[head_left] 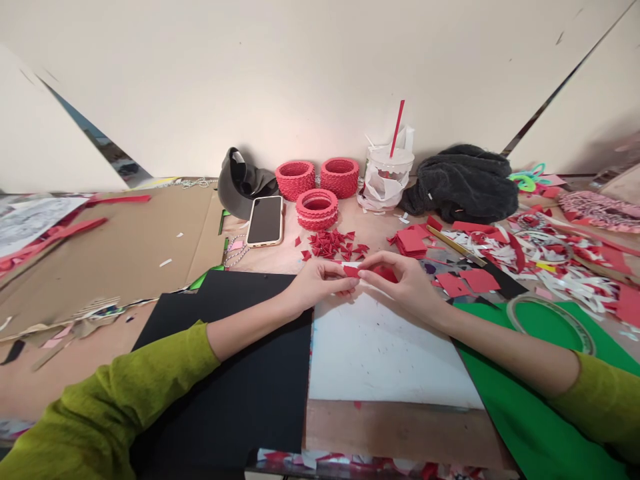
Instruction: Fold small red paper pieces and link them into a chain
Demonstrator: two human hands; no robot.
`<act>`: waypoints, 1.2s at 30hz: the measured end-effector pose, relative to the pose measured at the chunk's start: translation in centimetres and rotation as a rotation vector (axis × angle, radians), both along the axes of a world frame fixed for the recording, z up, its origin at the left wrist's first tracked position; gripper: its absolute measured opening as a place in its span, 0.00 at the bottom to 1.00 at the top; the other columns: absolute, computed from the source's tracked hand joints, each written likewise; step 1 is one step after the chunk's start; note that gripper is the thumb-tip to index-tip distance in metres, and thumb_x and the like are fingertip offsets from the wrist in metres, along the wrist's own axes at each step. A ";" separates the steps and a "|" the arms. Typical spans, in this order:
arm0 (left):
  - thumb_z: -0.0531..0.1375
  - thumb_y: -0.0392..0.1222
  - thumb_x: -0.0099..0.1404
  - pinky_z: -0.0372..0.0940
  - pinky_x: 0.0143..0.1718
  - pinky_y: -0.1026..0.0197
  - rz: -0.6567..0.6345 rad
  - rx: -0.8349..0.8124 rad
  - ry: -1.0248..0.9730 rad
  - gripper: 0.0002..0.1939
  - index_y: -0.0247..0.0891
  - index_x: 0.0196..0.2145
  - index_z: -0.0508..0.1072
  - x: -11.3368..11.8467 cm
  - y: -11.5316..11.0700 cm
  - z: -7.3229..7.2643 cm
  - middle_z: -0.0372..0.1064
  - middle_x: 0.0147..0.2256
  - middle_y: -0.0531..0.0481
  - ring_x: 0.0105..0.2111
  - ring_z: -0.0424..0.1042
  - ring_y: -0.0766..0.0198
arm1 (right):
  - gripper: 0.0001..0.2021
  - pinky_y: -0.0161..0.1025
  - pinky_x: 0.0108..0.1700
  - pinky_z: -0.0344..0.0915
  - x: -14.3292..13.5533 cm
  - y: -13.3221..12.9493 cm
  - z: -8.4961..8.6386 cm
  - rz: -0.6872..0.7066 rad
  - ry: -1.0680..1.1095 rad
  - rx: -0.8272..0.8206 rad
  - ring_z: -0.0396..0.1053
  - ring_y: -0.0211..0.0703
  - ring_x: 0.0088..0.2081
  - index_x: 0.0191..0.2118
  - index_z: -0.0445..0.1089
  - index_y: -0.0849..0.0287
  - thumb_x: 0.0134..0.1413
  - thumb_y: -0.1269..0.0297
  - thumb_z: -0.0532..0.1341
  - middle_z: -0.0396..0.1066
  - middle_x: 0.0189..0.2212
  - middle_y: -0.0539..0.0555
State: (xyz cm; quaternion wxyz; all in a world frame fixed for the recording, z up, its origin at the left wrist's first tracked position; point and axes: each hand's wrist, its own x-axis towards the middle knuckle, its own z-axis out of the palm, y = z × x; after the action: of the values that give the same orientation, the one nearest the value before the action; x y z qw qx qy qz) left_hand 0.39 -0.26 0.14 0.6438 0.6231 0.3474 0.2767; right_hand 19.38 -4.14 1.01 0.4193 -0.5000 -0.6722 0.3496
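Observation:
Between my two hands is a small piece of red paper (pixel 351 271), pinched over the top part of a white board (pixel 385 353). My left hand (pixel 320 285) grips its left side with thumb and fingers. My right hand (pixel 400 283) has thumb and fingertips closed on its right side. Just beyond lies a pile of small folded red paper triangles (pixel 330 245). Three red rings of folded paper stand behind it, the nearest ring (pixel 317 217) in front of the left ring (pixel 295 190) and the right ring (pixel 340 187). A stack of red paper squares (pixel 411 241) sits beyond my right hand.
Black sheet (pixel 225 373) and cardboard (pixel 165 227) lie left; a green sheet (pixel 505 373) with a tape roll (pixel 517 303) lies right. Behind are a phone (pixel 265 221), a cap (pixel 233 190), a cup with straw (pixel 393 163) and dark cloth (pixel 465 183). Paper scraps (pixel 575 280) cover the far right.

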 end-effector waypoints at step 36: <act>0.71 0.41 0.49 0.67 0.40 0.61 0.191 -0.087 -0.125 0.13 0.34 0.32 0.78 -0.3 -0.2 0.4 0.77 0.31 0.48 0.32 0.74 0.65 | 0.05 0.45 0.43 0.67 0.5 0.3 -0.7 0.070 0.048 0.226 0.71 0.45 0.38 0.31 0.76 0.53 0.55 0.65 0.63 0.74 0.33 0.53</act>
State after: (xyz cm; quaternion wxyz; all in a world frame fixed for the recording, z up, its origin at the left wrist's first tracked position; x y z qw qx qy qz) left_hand 0.11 -0.42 0.56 0.6613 0.5401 0.3763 0.3597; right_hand 19.90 -3.83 0.30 0.4764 -0.4175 -0.7141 0.2980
